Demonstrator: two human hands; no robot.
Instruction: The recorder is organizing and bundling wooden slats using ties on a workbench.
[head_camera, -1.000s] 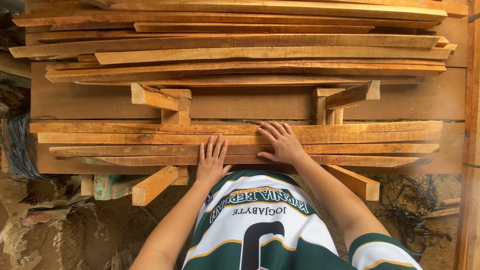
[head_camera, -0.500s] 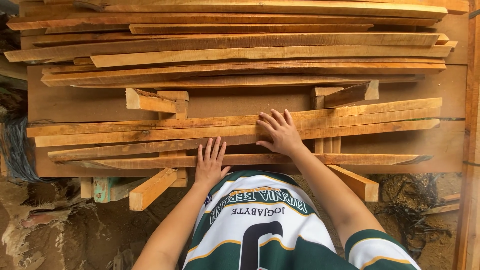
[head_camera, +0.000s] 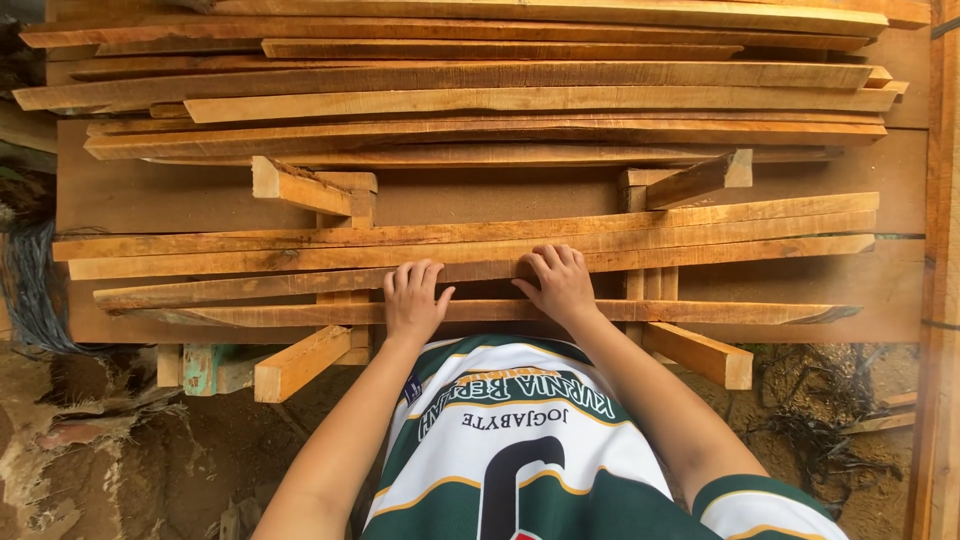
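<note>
Near planks (head_camera: 470, 240) lie across two trestles (head_camera: 330, 230), stacked planks (head_camera: 480, 100) behind.

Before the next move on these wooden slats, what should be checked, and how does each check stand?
1. Left hand flat on near slats: ok.
2. Right hand resting on the angled slat: ok.
3. Fingers pinched between slats: cannot tell.
4. Near slats parallel: not ok, they fan apart to the right.
5. Support blocks under the slats: ok.
6. Far stack apart from the hands: ok.
</note>
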